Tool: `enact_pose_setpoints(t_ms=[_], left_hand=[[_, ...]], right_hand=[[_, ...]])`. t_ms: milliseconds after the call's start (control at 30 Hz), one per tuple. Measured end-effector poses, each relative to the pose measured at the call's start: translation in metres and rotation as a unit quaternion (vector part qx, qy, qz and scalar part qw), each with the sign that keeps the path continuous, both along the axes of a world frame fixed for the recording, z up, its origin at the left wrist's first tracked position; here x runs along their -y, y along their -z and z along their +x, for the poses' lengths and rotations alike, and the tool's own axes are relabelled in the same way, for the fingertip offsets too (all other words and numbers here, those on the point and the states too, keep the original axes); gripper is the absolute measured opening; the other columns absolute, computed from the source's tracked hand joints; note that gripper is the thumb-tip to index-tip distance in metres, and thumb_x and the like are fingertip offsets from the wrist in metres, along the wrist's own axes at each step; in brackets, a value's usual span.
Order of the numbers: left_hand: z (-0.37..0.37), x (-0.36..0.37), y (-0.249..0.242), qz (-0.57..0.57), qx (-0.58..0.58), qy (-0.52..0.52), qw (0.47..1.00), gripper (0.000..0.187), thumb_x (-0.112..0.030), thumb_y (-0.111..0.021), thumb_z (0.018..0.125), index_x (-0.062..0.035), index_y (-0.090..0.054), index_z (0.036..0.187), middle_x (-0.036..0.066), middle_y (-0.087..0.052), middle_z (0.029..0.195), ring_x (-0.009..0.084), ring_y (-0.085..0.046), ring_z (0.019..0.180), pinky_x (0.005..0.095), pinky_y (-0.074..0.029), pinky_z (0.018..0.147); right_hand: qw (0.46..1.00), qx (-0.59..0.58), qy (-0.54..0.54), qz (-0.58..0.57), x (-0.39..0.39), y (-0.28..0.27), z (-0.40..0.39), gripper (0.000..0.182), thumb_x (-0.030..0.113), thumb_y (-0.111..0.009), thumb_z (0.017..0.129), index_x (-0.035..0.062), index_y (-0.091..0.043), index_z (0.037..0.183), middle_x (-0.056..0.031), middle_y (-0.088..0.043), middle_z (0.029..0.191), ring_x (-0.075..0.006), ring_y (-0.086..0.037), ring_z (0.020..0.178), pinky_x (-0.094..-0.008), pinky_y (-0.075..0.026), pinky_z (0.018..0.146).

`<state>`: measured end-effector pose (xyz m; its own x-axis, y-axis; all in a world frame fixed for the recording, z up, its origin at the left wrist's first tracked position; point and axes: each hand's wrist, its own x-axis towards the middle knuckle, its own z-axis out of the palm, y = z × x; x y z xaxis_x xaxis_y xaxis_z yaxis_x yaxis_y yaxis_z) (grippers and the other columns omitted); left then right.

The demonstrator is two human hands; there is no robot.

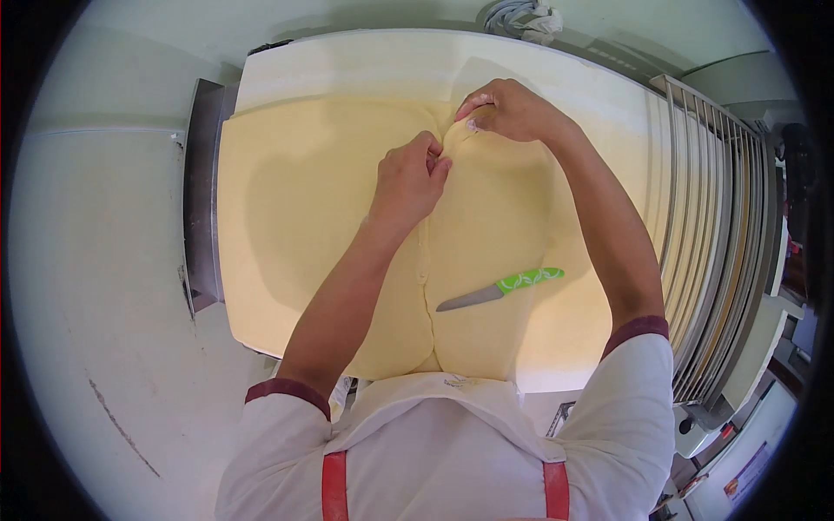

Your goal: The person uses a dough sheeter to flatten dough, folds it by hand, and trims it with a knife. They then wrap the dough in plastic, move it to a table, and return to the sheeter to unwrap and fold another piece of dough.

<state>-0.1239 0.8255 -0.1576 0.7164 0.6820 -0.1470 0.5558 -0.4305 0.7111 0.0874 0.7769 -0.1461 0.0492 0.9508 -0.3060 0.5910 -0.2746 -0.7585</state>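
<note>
A large sheet of pale yellow dough (317,217) covers much of the white work surface (347,65). Its two parts meet along a seam running from the far edge down towards my body. My left hand (410,181) pinches the dough at the upper part of this seam, fingers curled. Just right of it, my right hand (512,111) grips the dough's far edge, with whitish residue near the thumb. Lower down, a knife (499,290) with a green patterned handle lies flat on the right part of the dough, its blade pointing left. Neither hand touches it.
A metal rail guard (686,278) stands along the right side of the work surface. At the left is a dark metal side plate (201,200). A coiled grey cable (514,17) lies beyond the far edge.
</note>
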Motion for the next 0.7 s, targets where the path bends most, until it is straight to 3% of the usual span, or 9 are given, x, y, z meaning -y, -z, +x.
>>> enact_pose_setpoints(t_ms=[67,167,267,500,700], left_hand=[[0.003,-0.009,-0.009,-0.009,-0.04,0.019,0.999,0.025,-0.014,-0.069,0.08,-0.0035,-0.062,0.102,0.011,-0.066,0.08,0.0251,-0.064,0.079,0.0362,-0.05,0.074],[0.015,-0.009,0.004,0.212,0.143,0.019,0.967,0.031,-0.01,-0.065,0.081,-0.0053,-0.062,0.111,0.011,-0.065,0.098,0.0276,-0.06,0.098,0.0407,-0.045,0.087],[0.024,-0.005,0.025,0.172,0.166,0.113,0.964,0.035,-0.006,-0.06,0.083,-0.0079,-0.062,0.118,0.009,-0.062,0.11,0.0291,-0.054,0.108,0.0434,-0.039,0.095],[0.024,-0.007,0.023,0.203,0.108,0.129,0.965,0.032,-0.006,-0.058,0.084,-0.0075,-0.063,0.116,0.007,-0.062,0.109,0.0277,-0.055,0.104,0.0437,-0.039,0.094],[0.036,-0.012,0.019,0.17,0.089,0.076,0.978,0.026,-0.012,-0.06,0.085,-0.007,-0.066,0.11,0.009,-0.063,0.097,0.0269,-0.059,0.094,0.041,-0.044,0.086]], right_hand=[[1.0,0.003,0.009,0.021,0.001,0.01,0.002,0.018,0.004,-0.061,0.083,0.0014,-0.067,0.1,-0.0139,-0.068,0.097,-0.025,-0.063,0.093,-0.0346,-0.048,0.083],[0.999,0.007,0.033,0.042,0.004,0.018,0.007,0.013,0.003,-0.06,0.085,0.0001,-0.065,0.096,-0.0122,-0.067,0.093,-0.0225,-0.062,0.089,-0.0344,-0.048,0.082],[0.997,0.014,0.048,0.065,0.007,0.017,0.004,0.008,0.002,-0.059,0.085,-0.0012,-0.063,0.092,-0.0111,-0.066,0.09,-0.021,-0.061,0.086,-0.0344,-0.048,0.081],[0.998,0.031,0.054,0.008,0.019,0.006,0.023,0.012,0.001,-0.058,0.086,-0.0016,-0.064,0.096,-0.0089,-0.065,0.088,-0.0171,-0.059,0.083,-0.0309,-0.048,0.077],[0.994,0.012,0.052,0.1,0.026,0.015,0.018,0.018,-0.001,-0.063,0.084,-0.0008,-0.067,0.101,-0.0076,-0.062,0.084,-0.0195,-0.059,0.083,-0.0319,-0.048,0.077]])
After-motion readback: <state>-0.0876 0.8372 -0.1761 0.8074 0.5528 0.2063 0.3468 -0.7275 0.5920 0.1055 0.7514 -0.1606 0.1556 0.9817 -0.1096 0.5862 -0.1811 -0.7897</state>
